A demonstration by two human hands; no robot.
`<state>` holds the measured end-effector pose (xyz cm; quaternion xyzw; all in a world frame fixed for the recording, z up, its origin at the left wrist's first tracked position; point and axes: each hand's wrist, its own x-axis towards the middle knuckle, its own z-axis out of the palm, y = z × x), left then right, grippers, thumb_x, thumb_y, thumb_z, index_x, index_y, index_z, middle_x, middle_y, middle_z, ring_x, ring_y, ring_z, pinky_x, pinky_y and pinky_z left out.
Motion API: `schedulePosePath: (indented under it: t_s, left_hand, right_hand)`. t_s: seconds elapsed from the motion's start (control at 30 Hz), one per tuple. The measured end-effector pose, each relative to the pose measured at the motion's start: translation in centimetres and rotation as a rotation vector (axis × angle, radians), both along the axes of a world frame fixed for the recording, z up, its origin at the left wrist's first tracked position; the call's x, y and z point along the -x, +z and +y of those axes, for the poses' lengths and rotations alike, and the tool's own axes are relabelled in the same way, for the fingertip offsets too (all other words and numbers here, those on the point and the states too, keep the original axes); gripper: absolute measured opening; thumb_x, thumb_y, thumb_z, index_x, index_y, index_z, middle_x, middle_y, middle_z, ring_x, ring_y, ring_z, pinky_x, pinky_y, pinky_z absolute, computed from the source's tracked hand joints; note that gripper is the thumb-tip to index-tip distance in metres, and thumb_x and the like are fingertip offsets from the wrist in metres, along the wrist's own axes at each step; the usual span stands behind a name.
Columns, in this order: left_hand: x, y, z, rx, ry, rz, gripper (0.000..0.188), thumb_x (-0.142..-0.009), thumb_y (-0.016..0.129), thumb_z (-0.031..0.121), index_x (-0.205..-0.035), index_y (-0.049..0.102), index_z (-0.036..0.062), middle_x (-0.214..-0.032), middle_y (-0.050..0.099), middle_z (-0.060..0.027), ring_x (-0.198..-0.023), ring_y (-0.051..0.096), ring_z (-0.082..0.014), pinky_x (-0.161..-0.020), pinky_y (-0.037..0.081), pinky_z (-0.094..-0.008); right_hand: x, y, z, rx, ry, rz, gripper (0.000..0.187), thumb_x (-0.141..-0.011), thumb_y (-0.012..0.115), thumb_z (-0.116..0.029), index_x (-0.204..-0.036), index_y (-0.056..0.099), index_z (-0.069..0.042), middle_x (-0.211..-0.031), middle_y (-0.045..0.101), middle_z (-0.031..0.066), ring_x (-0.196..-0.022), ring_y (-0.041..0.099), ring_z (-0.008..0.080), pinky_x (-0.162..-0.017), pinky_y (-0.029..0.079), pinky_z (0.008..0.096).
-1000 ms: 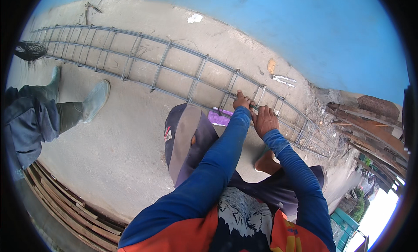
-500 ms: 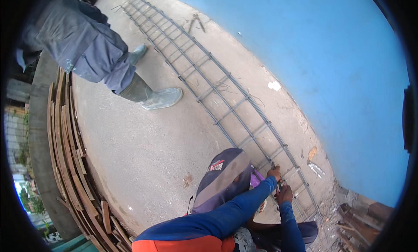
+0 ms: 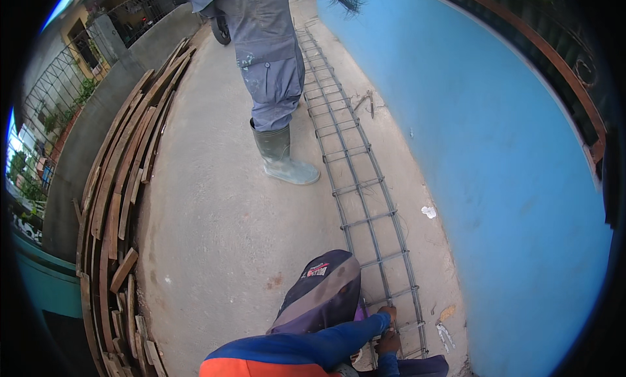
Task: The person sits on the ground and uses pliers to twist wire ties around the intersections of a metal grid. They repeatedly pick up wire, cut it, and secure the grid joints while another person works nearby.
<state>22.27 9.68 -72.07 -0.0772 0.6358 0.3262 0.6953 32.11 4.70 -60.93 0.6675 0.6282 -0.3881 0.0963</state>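
Head camera: where did the steel bar cage [image 3: 357, 185] lie?
It ran along the concrete ground [image 3: 215, 246] from the top centre of the frame down to the lower right of centre, beside the blue wall [image 3: 482, 181].

And the hands?
Near each other at the cage's lower end. The left hand [image 3: 388, 314] was at its middle bar, the right hand [image 3: 389, 342] just below. Both were too small and covered to tell whether they gripped anything.

What stood in the way?
The wearer's bent knee [image 3: 323, 289] and blue left sleeve [image 3: 313, 344], at the lower centre, hid part of the cage and of a purple thing [image 3: 360, 312]. At the upper centre, another person's grey trouser leg [image 3: 270, 84] and rubber boot [image 3: 287, 159] stood just left of the cage.

Anything on the wall side?
A dark V-shaped piece [image 3: 372, 105] lay right of the cage in the upper part, a white scrap [image 3: 428, 212] farther down, and a tan piece [image 3: 447, 313] and a pale strip [image 3: 445, 336] at the lower right.

And the left?
Long wooden planks [image 3: 124, 194] were heaped down that side, well apart from the hands, and a wheel [image 3: 221, 30] showed at the upper left of centre.
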Motion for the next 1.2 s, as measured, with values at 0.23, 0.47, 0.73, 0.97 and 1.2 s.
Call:
schedulePosePath:
  t_s: [0.23,0.47,0.73,0.97,1.2]
  left_hand:
    - [0.3,0.0,-0.3,-0.067,0.215,-0.247,0.046,-0.096,0.050,0.037,-0.098,0.063,-0.0068,-0.081,0.065,-0.0171,-0.065,0.065,-0.0275,-0.060,0.055,-0.0422]
    - [0.8,0.7,-1.2,-0.151,0.201,-0.386,0.046,-0.095,0.054,0.038,-0.105,0.062,-0.0070,-0.082,0.066,-0.0170,-0.068,0.067,-0.0282,-0.062,0.056,-0.0417]
    - [0.2,1.1,-1.3,-0.022,0.148,-0.085,0.044,-0.097,0.054,0.039,-0.108,0.062,-0.0033,-0.082,0.068,-0.0159,-0.070,0.068,-0.0275,-0.061,0.057,-0.0398]
    - [-0.7,1.3,-1.0,-0.003,-0.168,0.440,0.055,-0.094,0.044,0.039,-0.104,0.065,-0.0109,-0.107,0.066,-0.0301,-0.096,0.067,-0.0393,-0.086,0.052,-0.0442]
    - [0.7,2.5,-0.8,-0.090,0.350,-0.260,0.048,-0.096,0.053,0.043,-0.092,0.058,-0.0047,-0.075,0.068,-0.0163,-0.065,0.069,-0.0281,-0.059,0.058,-0.0409]
  right_hand:
    - [-2.5,-3.9,1.8,-0.099,0.592,-0.058,0.035,-0.097,0.051,-0.031,-0.097,0.058,0.003,-0.095,0.066,0.0208,-0.085,0.067,0.0335,-0.070,0.052,0.0463]
    - [-1.5,-1.8,-0.6,-0.074,0.317,0.296,0.030,-0.094,0.055,-0.028,-0.098,0.064,0.001,-0.096,0.065,0.0212,-0.091,0.065,0.0355,-0.079,0.050,0.0485]
    - [-2.2,-0.2,-2.1,-0.224,0.142,0.254,0.032,-0.097,0.052,-0.028,-0.100,0.062,0.003,-0.087,0.064,0.0202,-0.080,0.067,0.0316,-0.062,0.051,0.0447]
    - [-3.3,-0.5,-0.9,0.047,-0.316,0.375,0.057,-0.097,0.046,-0.049,-0.113,0.058,0.005,-0.095,0.065,0.0198,-0.080,0.069,0.0321,-0.063,0.052,0.0389]
    - [-3.3,0.1,-0.6,0.497,-0.762,0.693,0.054,-0.096,0.049,-0.048,-0.105,0.056,0.004,-0.082,0.063,0.0222,-0.067,0.063,0.0326,-0.060,0.049,0.0427]
